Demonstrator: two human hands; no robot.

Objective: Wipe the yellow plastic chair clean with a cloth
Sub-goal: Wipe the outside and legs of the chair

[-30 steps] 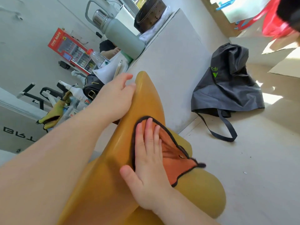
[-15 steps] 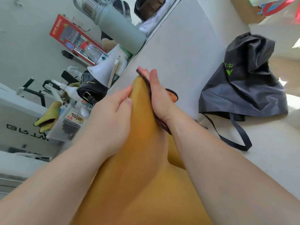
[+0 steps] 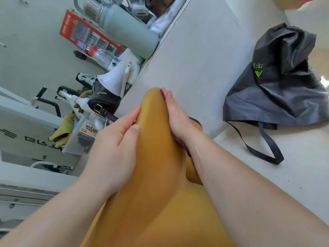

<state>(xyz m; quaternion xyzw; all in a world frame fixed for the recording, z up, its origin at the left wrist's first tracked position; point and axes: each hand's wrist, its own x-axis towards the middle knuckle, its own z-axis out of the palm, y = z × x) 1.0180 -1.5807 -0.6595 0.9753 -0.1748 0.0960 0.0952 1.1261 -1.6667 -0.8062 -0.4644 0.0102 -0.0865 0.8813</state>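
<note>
Two hands, chair (image 3: 156, 175) top: left hand (image 3: 114, 148) fingers clamp rim; right hand (image 3: 178, 118) fingers flat on cloth (image 3: 196, 123), unpinched, may slip.

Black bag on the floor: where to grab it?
Probably the strap loop: it trails clear of the black bag onto bare floor on the near side. Come from above and hook under it; the body is slumped loose fabric with no firm edge.
</note>
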